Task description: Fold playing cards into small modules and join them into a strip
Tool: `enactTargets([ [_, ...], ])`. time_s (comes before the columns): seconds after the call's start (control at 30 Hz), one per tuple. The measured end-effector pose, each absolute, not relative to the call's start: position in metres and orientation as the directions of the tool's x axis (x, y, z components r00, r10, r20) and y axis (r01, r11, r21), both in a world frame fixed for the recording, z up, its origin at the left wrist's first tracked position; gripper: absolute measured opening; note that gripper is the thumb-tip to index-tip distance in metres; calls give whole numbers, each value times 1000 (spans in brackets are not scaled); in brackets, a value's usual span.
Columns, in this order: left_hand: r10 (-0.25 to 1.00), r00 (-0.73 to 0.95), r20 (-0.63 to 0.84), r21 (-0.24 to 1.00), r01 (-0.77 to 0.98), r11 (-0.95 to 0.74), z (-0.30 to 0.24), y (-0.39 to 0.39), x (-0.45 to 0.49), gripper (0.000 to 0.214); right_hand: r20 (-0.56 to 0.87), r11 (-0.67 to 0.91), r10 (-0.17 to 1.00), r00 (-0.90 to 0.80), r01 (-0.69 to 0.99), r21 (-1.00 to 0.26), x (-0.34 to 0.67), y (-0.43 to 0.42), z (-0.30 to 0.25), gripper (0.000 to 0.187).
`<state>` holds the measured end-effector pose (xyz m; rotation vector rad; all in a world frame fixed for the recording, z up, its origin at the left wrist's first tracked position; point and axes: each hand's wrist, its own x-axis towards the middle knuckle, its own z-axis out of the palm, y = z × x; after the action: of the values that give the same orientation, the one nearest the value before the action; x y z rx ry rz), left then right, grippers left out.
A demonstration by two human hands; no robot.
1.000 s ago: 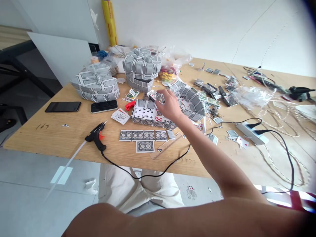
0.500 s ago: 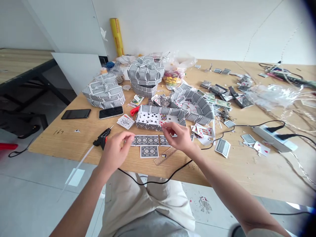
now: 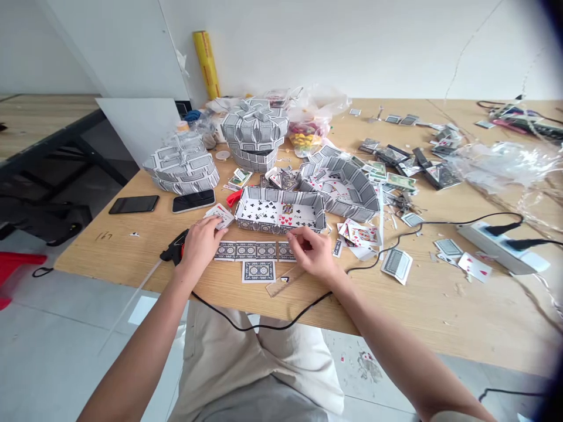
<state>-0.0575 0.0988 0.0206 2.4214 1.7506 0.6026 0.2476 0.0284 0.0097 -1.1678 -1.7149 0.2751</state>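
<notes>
A strip of grey-backed playing cards (image 3: 246,251) lies face down along the table's near edge. My right hand (image 3: 313,253) is at the strip's right end, fingers pinched together on it. My left hand (image 3: 200,241) rests palm down by the strip's left end, fingers loosely spread, tips near a loose white card (image 3: 221,214). It partly covers a black glue gun (image 3: 169,254). Just behind the strip stands an open box made of cards (image 3: 281,210) showing clubs and hearts inside. A single card (image 3: 258,271) and a clear ruler (image 3: 284,281) lie in front of the strip.
Two phones (image 3: 134,204) (image 3: 193,200) lie at the left. Card-covered boxes (image 3: 185,167) (image 3: 254,132) stand behind. Another open card tray (image 3: 352,184) and scattered cards fill the middle. A power strip (image 3: 501,249) with cables is at the right. The glue gun's black cord (image 3: 264,325) hangs over the edge.
My right hand came back from the far side of the box to the card strip's right end. My left hand came into view and settled at the strip's left end.
</notes>
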Motion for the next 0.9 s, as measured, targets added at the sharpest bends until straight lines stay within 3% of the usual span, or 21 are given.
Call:
enactTargets([
  [0.2,907,241,345,347,865,-362,24,100,-64,23,532,492,841,-99,547,-677,243,27,6,16],
  [0.4,714,181,676,317,804,-503,44,92,-65,23,483,553,828,-283,549,-627,242,27,4,17],
  [0.5,652,38,757,378,788,-485,55,70,-59,15,464,602,798,-384,534,-593,240,27,4,19],
  [0.57,695,-129,708,553,714,-430,56,51,-52,17,425,640,767,-480,538,-548,236,27,5,33],
  [0.63,806,-197,558,749,537,-388,51,33,-43,21,362,654,752,-551,556,-512,232,26,5,50],
  [0.7,885,-222,410,874,372,-312,45,20,-34,24,317,649,752,-578,566,-509,229,24,5,55],
  [0.8,931,-241,274,947,234,-218,46,5,-27,27,296,637,757,-583,555,-535,225,22,3,47],
  [0.9,938,-233,256,959,181,-217,61,-18,-35,31,287,619,768,-572,548,-563,225,22,3,42],
])
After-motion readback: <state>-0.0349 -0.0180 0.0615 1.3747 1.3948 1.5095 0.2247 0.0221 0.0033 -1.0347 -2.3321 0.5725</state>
